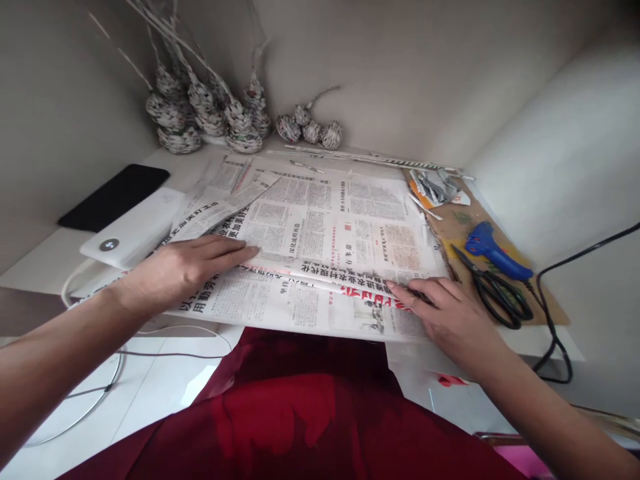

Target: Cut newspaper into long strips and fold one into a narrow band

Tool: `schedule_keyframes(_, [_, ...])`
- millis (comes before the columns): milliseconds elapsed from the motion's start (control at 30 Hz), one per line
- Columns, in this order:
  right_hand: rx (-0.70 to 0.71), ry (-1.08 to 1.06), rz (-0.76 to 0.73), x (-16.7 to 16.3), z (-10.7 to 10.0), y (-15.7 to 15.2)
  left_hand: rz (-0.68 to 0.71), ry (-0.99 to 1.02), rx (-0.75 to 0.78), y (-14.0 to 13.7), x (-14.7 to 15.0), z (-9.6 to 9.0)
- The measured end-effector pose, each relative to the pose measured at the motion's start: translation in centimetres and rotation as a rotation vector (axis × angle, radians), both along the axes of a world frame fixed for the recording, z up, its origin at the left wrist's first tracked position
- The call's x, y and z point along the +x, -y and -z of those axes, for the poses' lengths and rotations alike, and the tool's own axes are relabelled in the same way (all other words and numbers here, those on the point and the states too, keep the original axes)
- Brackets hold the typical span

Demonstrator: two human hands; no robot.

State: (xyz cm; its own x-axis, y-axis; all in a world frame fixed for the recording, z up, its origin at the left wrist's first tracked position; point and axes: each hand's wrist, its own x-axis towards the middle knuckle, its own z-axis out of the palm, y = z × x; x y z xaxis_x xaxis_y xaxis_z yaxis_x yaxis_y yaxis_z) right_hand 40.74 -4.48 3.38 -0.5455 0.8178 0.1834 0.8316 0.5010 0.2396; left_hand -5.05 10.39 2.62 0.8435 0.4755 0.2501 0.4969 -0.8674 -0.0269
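Observation:
A large newspaper sheet (320,227) covers the middle of the table. Across its near part runs a narrow folded or rolled edge. My left hand (185,270) lies flat over the left part of the paper, fingers stretched to the right and close together. At the right end of the fold, my right hand (445,310) has its fingers bent and closed on the newspaper. A dark patch shows between those fingers, and I cannot make out what it is. Smaller newspaper pieces (207,210) lie by the left hand.
Woven paper gourd shapes (243,127) and small woven balls (331,135) stand along the back wall. A white power bank (133,227) and black phone-like slab (117,195) lie left. Black-handled scissors (493,287), a blue glue gun (497,250) and its black cable (550,327) are right.

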Motion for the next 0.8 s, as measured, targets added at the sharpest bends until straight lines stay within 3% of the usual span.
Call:
schedule_keyframes(233, [-0.079,0.102,0.006,-0.1,-0.5,0.3,-0.006,-0.024,-0.015,-0.1,-1.1,0.3])
schedule_keyframes(467, [-0.049,0.141,-0.016,-0.2,-0.4,-0.3,-0.033,-0.033,-0.023,0.2,0.2,-1.0])
schedule_keyframes(800, [-0.038,0.155,-0.034,-0.5,-0.7,-0.2,-0.018,0.0,0.249,0.5,1.5,-0.5])
